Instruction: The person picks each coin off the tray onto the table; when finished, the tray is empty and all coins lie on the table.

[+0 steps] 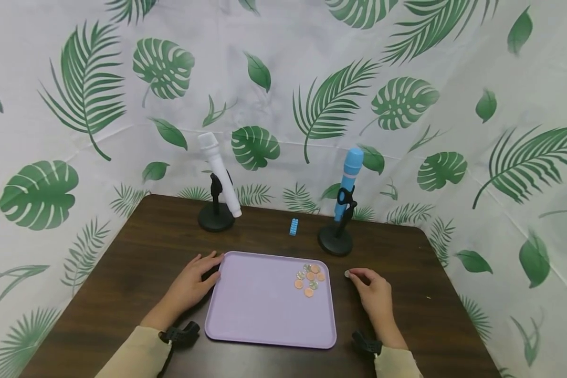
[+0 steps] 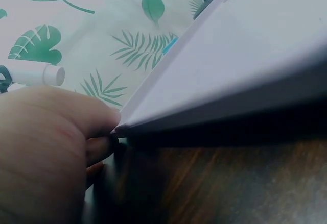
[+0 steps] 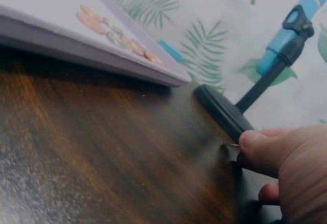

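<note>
Probably mid coin-handling: right hand (image 1: 374,295) pinches a coin (image 1: 347,273) just right of the tray (image 1: 264,315); left hand (image 1: 192,282), fingers loosely extended, touches tray's far-left corner. Other coins (image 1: 310,275) lie far-right in tray. Next move likely needs steady pinch. Head view shows held coin's round face; right wrist view, only thin edge.

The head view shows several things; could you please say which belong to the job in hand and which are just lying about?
Job: coin pinched by the right hand; tray touched by the left hand; coins on it.

Apparently unused: blue block; white microphone; blue microphone; their stands.
</note>
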Demonstrator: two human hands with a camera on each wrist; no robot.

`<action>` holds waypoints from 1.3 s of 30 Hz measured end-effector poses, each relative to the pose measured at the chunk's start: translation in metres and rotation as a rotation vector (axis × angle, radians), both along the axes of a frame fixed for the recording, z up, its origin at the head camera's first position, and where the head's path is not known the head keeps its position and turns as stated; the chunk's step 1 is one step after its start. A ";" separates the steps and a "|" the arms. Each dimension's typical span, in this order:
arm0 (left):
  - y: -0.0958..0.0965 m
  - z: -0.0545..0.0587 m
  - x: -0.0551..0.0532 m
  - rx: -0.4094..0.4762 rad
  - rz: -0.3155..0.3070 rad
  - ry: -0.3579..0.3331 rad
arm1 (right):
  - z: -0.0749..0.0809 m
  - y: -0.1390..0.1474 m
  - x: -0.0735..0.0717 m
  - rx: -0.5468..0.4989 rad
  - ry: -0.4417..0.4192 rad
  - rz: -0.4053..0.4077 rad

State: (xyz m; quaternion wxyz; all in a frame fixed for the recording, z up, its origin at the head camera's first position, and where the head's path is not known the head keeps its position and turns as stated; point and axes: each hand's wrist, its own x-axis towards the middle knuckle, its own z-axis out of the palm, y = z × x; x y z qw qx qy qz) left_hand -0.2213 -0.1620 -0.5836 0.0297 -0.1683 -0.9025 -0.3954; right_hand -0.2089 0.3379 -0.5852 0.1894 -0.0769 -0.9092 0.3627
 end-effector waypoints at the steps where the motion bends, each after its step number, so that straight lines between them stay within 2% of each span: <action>1: 0.000 0.000 0.000 0.004 -0.003 0.006 | -0.001 0.000 0.000 0.006 0.003 0.007; 6: 0.000 0.001 0.001 0.012 0.001 0.012 | -0.003 -0.002 -0.002 0.054 0.028 0.027; 13: 0.002 0.002 0.002 -0.085 -0.017 0.021 | -0.003 -0.003 0.006 0.087 0.039 0.025; 16: 0.002 0.005 0.002 -0.098 -0.009 0.031 | -0.002 -0.002 0.006 0.099 0.044 0.040; 22: 0.002 0.004 0.002 -0.094 -0.025 0.034 | 0.000 -0.003 0.004 0.104 0.024 0.050; 32: 0.001 -0.001 0.007 -0.089 -0.033 0.020 | -0.006 -0.003 0.006 0.143 0.035 0.064; 39: 0.001 0.002 0.005 -0.082 -0.035 0.043 | -0.003 -0.004 0.003 0.078 0.055 0.052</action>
